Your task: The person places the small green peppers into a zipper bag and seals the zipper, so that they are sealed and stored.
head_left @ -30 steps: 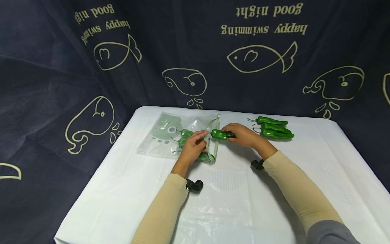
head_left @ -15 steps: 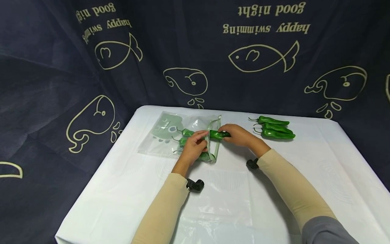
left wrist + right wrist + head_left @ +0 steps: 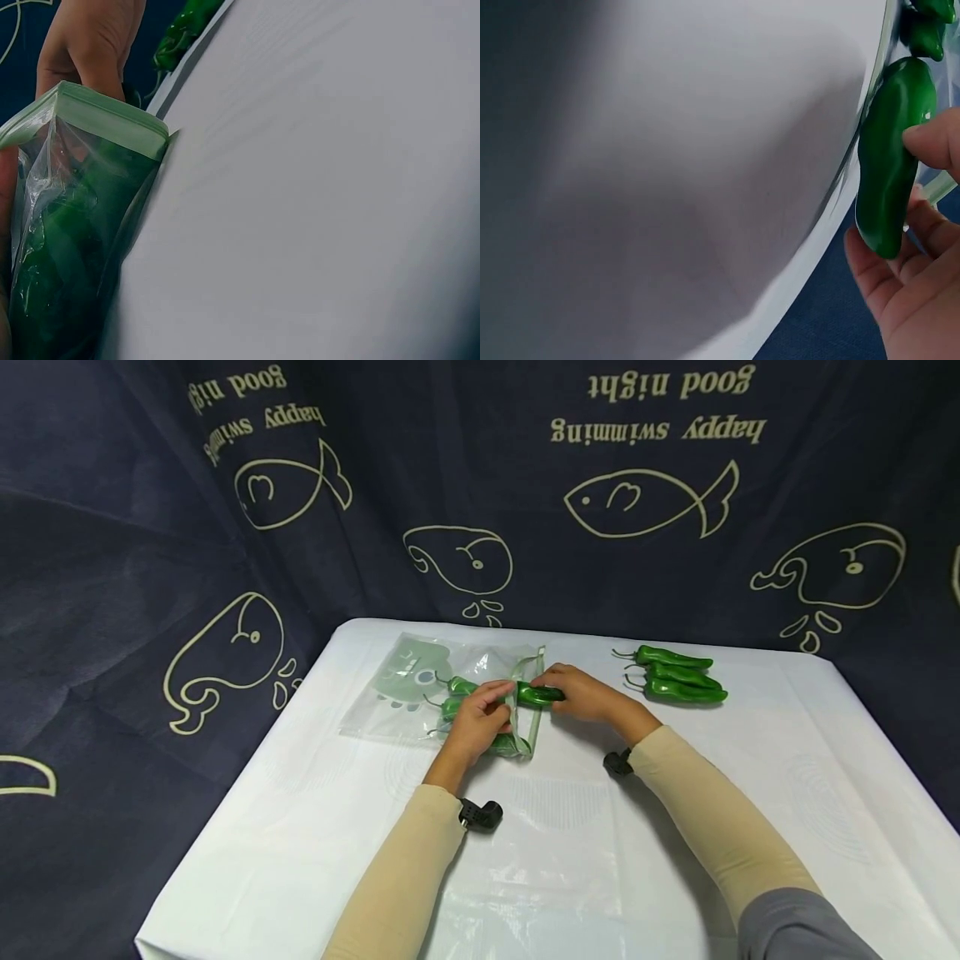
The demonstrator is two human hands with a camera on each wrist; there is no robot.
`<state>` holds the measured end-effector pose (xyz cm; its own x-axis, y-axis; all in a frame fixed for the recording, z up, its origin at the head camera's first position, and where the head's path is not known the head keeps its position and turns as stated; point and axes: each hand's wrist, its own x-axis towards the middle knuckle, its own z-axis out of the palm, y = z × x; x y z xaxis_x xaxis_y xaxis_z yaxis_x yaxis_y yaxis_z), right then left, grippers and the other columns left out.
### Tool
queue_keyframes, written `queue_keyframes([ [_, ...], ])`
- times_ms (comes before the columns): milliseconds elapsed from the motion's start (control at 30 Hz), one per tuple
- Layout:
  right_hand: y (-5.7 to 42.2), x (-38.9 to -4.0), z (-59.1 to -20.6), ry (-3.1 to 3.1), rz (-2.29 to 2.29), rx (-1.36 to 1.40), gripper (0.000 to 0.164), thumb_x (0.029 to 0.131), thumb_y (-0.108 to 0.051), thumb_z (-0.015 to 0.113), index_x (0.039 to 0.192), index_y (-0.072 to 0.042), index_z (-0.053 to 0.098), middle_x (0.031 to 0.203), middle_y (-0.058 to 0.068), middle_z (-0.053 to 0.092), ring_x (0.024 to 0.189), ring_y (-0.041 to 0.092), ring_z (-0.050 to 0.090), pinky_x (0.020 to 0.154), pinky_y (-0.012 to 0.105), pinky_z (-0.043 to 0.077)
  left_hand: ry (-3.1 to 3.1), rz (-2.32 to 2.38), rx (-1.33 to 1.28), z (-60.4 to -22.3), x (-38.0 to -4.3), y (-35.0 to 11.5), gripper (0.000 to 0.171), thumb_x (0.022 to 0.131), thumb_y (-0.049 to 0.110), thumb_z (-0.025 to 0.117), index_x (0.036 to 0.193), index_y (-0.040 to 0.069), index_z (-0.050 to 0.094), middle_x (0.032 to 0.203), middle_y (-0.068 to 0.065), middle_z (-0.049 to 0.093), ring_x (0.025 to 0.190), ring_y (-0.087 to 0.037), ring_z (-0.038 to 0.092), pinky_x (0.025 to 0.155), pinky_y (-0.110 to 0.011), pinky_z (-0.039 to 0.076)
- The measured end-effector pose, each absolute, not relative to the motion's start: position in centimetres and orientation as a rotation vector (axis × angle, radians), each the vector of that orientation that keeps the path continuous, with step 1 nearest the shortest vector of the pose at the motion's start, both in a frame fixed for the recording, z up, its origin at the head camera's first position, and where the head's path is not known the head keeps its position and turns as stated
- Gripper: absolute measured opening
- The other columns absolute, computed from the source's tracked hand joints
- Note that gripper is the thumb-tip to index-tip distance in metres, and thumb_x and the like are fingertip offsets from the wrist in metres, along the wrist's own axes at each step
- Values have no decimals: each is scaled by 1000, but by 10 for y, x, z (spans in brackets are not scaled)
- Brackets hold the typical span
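A clear zip bag (image 3: 367, 714) with a green print lies flat at the back left, its green-edged mouth facing right. Several green peppers (image 3: 448, 708) show through the plastic. My left hand (image 3: 472, 720) holds the bag near its mouth, thumb and forefinger by the opening. In my right hand (image 3: 585, 695) is another green pepper (image 3: 892, 157), pinched between thumb and fingers near its tip. Its stem end is inside the bag mouth; the tip sticks out. The left wrist view shows the bag's green zip strip (image 3: 112, 124) with the right hand behind it.
Three green peppers (image 3: 678, 677) lie side by side at the table's back right. A clear plastic sheet or bag (image 3: 547, 868) lies flat on the white table (image 3: 300, 843) in front. A dark printed cloth (image 3: 480, 468) hangs behind the table.
My right hand has moved left, and the pepper's stem end has passed from outside the bag mouth into it. My left hand has stayed in place at the bag.
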<state>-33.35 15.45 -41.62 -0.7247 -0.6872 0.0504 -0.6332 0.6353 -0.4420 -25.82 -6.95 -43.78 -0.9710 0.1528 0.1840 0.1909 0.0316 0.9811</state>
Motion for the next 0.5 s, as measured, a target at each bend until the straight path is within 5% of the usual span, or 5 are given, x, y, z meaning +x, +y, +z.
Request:
queue_keyframes([
  [500, 147, -334, -418, 2726, -627, -1168, 47, 94, 1, 61, 140, -4, 55, 130, 18, 57, 122, 35, 51, 104, 51, 43, -2222, -2155, -346, -444, -262, -69, 43, 92, -7, 55, 133, 2, 62, 140, -4, 52, 92, -14, 57, 65, -22, 59],
])
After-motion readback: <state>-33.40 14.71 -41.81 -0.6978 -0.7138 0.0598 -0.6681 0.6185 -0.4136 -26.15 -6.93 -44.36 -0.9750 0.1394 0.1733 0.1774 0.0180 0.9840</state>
